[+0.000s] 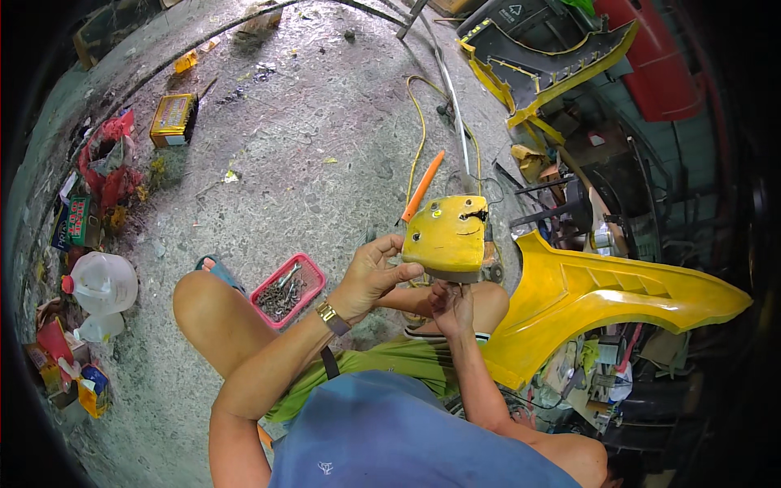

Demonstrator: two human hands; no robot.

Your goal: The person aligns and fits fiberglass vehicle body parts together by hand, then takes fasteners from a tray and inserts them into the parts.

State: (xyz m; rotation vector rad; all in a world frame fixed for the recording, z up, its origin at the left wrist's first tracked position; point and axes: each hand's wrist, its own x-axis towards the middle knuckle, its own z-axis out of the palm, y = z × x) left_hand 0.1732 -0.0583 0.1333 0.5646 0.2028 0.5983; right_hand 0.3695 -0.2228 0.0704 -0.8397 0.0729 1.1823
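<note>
A yellow curved plastic piece (439, 254) with several holes and a jagged, dark break at its upper right is held up in front of my knees. Fine cracks run across its face. My left hand (376, 281) grips its left lower edge, thumb across the front. Under the lower edge, my right hand (452, 309) is closed with curled fingers at the piece; its fingertips are partly hidden. Just beyond the piece lies a long orange tool (425, 185) on the floor. A pink basket (320, 286) of small metal fasteners (281, 294) stands left of my hands.
A large yellow fender panel (561, 268) lies at my right; another yellow panel (541, 89) is farther off. A yellow cord (415, 122) loops over the concrete floor. At left stand a translucent jug (106, 282), red rags (110, 163) and a yellow box (172, 118).
</note>
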